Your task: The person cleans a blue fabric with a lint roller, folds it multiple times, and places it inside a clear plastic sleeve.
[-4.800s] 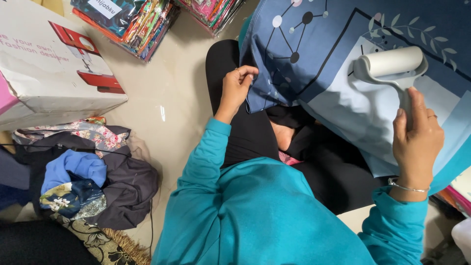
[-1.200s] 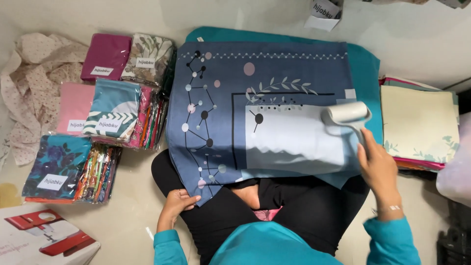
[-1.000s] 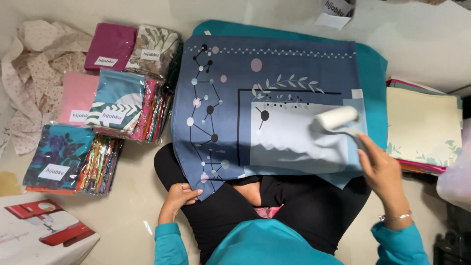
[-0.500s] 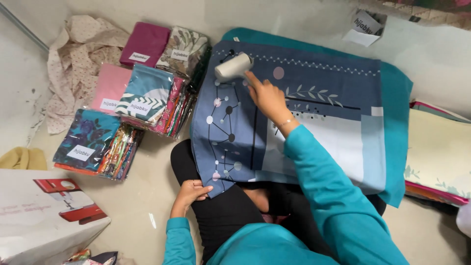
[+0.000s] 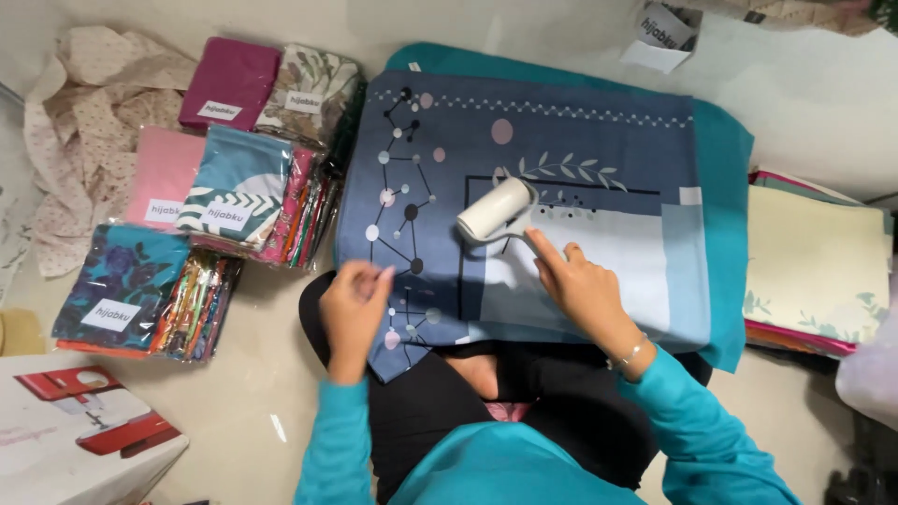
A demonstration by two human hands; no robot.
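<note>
Seated on the floor, I grip the lint roller point(image 5: 496, 209) in my right hand point(image 5: 575, 290), fingers wrapped round its handle. The white drum rests on the blue scarf point(image 5: 561, 178) just up and left of that hand, its long axis slanting from lower left to upper right. My right hand is the nearer. My left hand point(image 5: 354, 304) hovers at the scarf's near-left edge, fingers loosely pinched; whether it holds anything I cannot tell. Packaged scarves point(image 5: 224, 201) lie stacked to my left.

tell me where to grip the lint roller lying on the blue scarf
Grip the lint roller by its thin handle, where the right hand already holds it, coming from the lower right. The sticky white drum points up-left over the blue scarf, so stay off it.
</note>
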